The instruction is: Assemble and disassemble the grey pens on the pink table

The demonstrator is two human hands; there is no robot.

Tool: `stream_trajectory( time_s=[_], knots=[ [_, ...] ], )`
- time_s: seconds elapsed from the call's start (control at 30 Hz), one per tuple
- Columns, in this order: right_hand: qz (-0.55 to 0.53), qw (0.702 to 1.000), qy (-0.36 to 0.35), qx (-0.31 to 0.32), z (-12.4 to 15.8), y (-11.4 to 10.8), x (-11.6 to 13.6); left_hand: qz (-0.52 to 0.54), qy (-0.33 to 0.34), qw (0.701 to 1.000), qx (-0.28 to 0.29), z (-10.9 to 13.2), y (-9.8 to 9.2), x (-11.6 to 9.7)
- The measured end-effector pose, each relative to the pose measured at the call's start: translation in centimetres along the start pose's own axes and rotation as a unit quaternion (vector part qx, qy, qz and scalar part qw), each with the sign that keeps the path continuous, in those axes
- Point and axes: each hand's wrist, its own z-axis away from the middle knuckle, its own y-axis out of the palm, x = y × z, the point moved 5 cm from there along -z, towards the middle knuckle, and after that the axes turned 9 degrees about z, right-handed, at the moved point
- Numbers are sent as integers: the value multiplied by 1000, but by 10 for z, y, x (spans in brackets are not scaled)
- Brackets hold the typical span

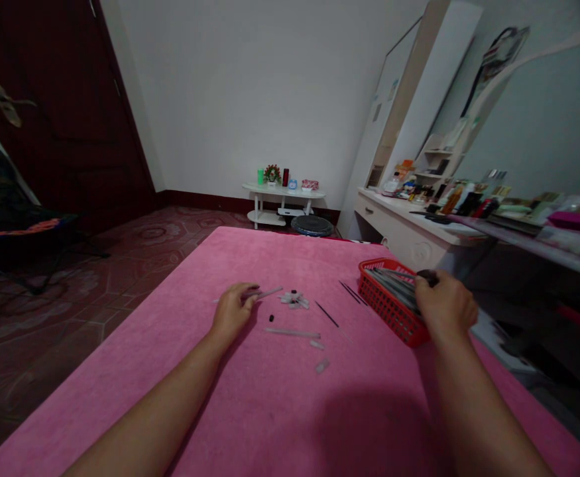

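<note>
My left hand [232,310] rests on the pink cloth [270,397], its fingers pinched round a thin clear pen barrel [268,292] that sticks out to the right. My right hand [443,306] is closed over the near end of a red basket [386,306] full of grey pens, with a dark object [427,277] under its fingertips. Between the hands lie loose pen parts: a small pile of clear pieces [294,300], another clear barrel [292,332], a black cap [271,318], small clear caps [322,365] and thin black refills [326,314].
The pink cloth covers a bed-like surface. A dressing table [409,228] crowded with bottles stands at the right. A low white table [282,202] stands against the far wall. A dark door [56,112] and a chair [6,212] are at the left.
</note>
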Motion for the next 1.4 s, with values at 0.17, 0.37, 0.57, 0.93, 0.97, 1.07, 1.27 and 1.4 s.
stream_trajectory(
  time_s=[0.17, 0.37, 0.57, 0.93, 0.97, 1.07, 1.27, 1.4],
  knots=[
    [-1, 1000, -20, -1, -2, 6, 2, -32, 1, 999, 19, -2, 0, 1],
    [12, 1000, -24, 9, -4, 14, -2, -47, 5, 998, 31, 0, 2, 2],
    [1, 1000, -28, 3, -4, 12, -2, -35, -3, 999, 28, 1, 2, 4],
    [-424, 893, -117, 92, 22, -1, 53, -57, 115, 991, 37, 9, 10, -31],
    [-464, 863, -135, 144, 31, 4, 66, -46, 114, 991, 47, 12, 12, -34],
    [-506, 815, -164, 228, 58, 12, 94, 5, 100, 991, 83, 18, 19, -42],
    [-520, 789, -186, 270, 86, 14, 113, 46, 81, 990, 105, 24, 25, -53],
    [-527, 782, -185, 277, 91, 14, 117, 68, 61, 992, 91, 23, 26, -54]
  ],
)
